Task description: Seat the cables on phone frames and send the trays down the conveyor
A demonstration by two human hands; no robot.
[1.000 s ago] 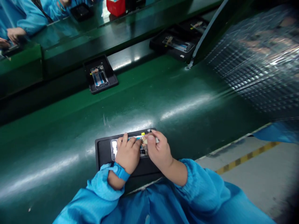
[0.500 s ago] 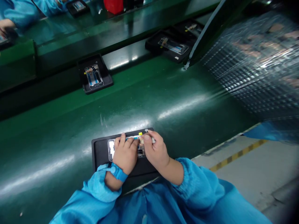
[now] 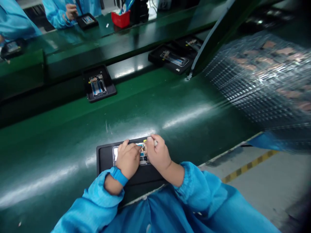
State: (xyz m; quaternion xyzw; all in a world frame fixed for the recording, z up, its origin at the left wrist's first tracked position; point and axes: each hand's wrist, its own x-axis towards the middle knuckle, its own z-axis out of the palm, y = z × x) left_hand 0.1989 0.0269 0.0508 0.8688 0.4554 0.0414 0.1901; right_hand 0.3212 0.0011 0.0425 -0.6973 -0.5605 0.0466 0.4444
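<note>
An opened smartphone (image 3: pixel 144 160) with bare inner parts lies in a black tray (image 3: pixel 104 160) at the bench's near edge. My left hand (image 3: pixel 128 158) rests palm down over the phone's middle, fingers spread, fingertips close to its inner parts. At the phone's right end, my right hand (image 3: pixel 159 154) is closed in a pinch. A small pale end of something (image 3: pixel 155 142) shows between its thumb and fingers; what it is stays hidden. A yellow tab (image 3: pixel 145 141) sticks out beside the right fingertips. A blue band (image 3: pixel 119 176) circles my left wrist.
Another tray with an opened phone (image 3: pixel 98 86) stands farther back left; more trays (image 3: pixel 173 60) are back right. An upright green panel (image 3: pixel 206 42) and stacked clear plastic trays (image 3: pixel 262 81) border the right. Across the bench are co-workers' blue sleeves (image 3: pixel 55 14) and a red bin (image 3: pixel 120 19).
The view has tilted up slightly, showing more of the co-workers opposite. My right hand has shifted a little left and now covers more of the yellow tab; my left hand stays on the phone.
</note>
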